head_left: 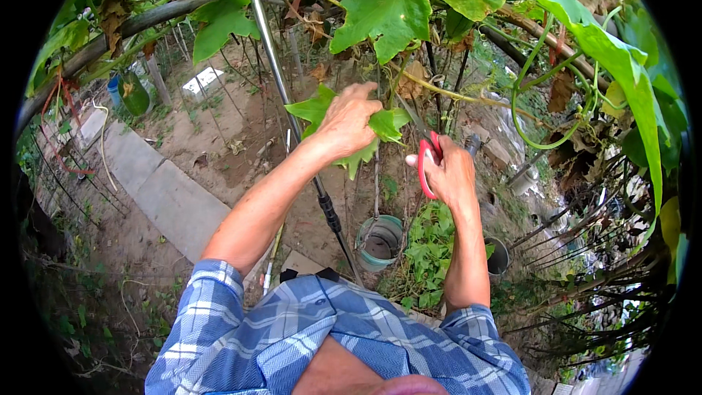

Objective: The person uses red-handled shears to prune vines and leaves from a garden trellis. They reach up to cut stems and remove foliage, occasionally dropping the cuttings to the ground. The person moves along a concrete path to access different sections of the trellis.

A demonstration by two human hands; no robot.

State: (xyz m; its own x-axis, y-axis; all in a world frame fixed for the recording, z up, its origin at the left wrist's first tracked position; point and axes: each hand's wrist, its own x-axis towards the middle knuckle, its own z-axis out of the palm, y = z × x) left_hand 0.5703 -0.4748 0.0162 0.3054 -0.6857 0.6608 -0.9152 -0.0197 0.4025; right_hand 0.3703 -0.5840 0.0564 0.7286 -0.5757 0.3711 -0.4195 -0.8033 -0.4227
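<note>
My left hand (351, 118) is closed on a green lobed leaf (387, 124), whose lobes stick out on both sides of the fingers. Whether a stem is also pinched in them is hidden. Red-handled scissors (425, 170) are in my right hand (455, 174), their blades pointing up and left toward a yellowish vine (475, 96) beside the held leaf. How far apart the blades are is hard to make out. Larger green leaves (384, 13) hang just above both hands, some with yellow or brown patches.
A metal pole (274, 58) slants down left of my left hand. Below stand a green bucket (380, 241) and a dark container (497, 256), with leafy greens (431, 249) between them. Grey slabs (172, 194) lie at left. A green gourd (134, 95) hangs farther left. Curling tendrils (521, 95) fill the right.
</note>
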